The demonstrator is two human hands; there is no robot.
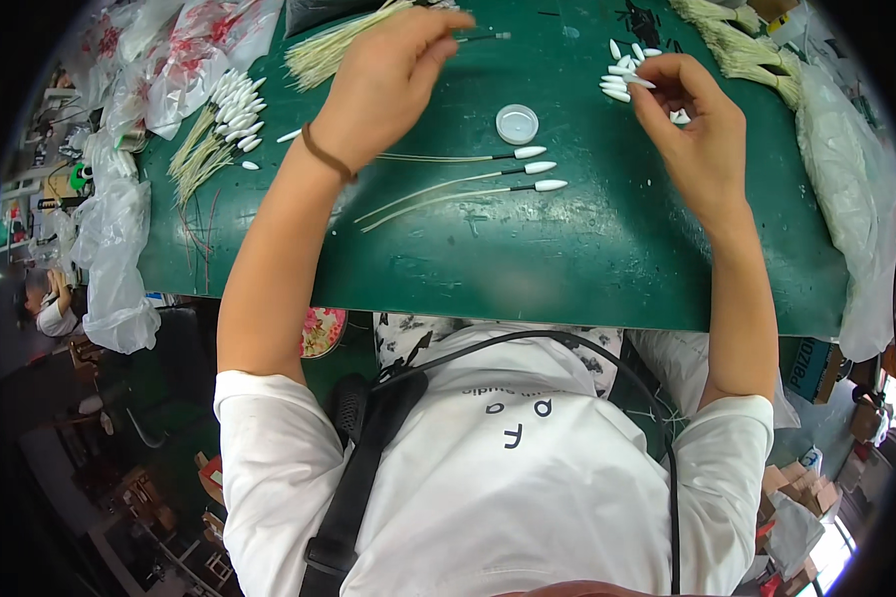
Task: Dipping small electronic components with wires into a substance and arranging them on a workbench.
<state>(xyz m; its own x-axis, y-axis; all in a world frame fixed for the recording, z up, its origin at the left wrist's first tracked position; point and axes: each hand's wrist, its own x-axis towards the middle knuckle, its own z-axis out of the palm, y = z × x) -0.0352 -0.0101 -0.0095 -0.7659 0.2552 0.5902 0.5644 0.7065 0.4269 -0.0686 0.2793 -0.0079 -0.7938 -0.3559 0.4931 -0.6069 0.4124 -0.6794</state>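
Observation:
My left hand (393, 65), blurred, is over a bundle of thin cream wires (319, 55). A single wire with a dark sleeve and pale tip (488, 37) sticks out beside its fingertips; whether they grip it I cannot tell. My right hand (702, 124) pinches a white bullet-shaped cap (639, 82) between thumb and fingers. Close by lies a loose group of similar white caps (615, 88), partly behind the fingers. Between my hands stands a small round clear dish (517, 124). Below it, three wires tipped with white caps (540, 168) lie side by side.
On the green table (448, 259), a pile of capped wires (234, 114) lies at left, with thin reddish wires (201, 234) nearby. More wire bundles (742, 50) are at far right. Plastic bags (851, 189) hang over both sides. A black cable (607, 363) crosses my front.

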